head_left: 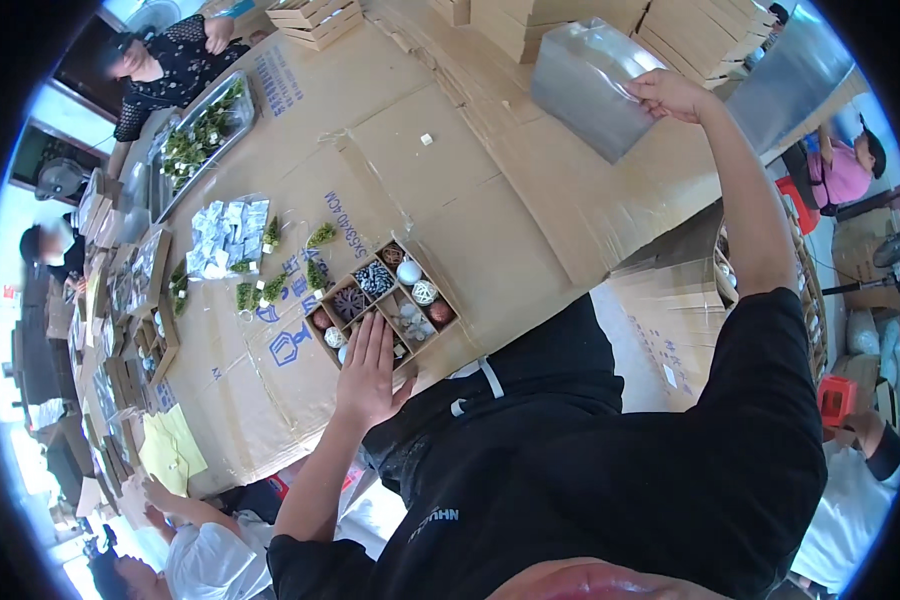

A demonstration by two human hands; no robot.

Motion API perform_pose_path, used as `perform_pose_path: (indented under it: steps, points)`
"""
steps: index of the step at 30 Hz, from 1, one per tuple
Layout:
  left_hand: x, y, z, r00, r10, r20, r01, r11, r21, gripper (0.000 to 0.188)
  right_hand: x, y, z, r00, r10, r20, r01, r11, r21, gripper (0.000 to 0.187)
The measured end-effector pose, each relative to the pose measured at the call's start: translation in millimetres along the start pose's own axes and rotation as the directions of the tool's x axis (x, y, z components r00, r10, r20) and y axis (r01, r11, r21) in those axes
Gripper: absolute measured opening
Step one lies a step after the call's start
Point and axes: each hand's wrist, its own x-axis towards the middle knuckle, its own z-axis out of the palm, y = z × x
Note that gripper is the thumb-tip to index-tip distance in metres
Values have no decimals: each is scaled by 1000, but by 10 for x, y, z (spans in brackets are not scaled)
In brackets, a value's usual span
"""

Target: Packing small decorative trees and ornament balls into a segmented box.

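At the table's near edge sits a divided wooden box [454, 291] holding white, brown and patterned decorative balls, pine cones and similar pieces. My left hand [367, 380] lies over its near left part, fingers stretched out, hiding some of the compartments. Far to the right, my right arm reaches out over the table. There my right hand [667, 96] pinches the edge of a transparent plastic sheet [585, 95], which seems to lie on a stack of such sheets; I cannot tell how many are between the fingers.
Small green sprigs [320, 235] and a pile of silvery packets [228, 238] lie left of the box. Beyond is a tray of greenery [205, 135]. Wooden crates [315, 20] stand at the back, cartons [515, 30] at the far right. Other people work around the table.
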Motion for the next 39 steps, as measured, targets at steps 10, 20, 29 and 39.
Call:
perform_pose_path:
  steps: [10, 20, 29, 39]
  points:
    - [-48, -8, 47, 1000, 15, 28, -14, 1000, -19, 91, 34, 186, -123, 945, -238, -226, 123, 895, -428, 21]
    - [-246, 0, -883, 752, -317, -578, -7, 873, -487, 118, -1417, -1524, 594, 309, -897, -317, 348, 417, -840, 35]
    - [-185, 343, -511, 651, -759, -30, 68, 97, -993, 62, -816, -1309, 3072, 900, -273, 340, 4, 784, 621, 31]
    - [127, -609, 115, 410, -911, -39, 655, 324, -683, 67, 178, -754, 3999, 974, -225, 24, 226, 963, -147, 60]
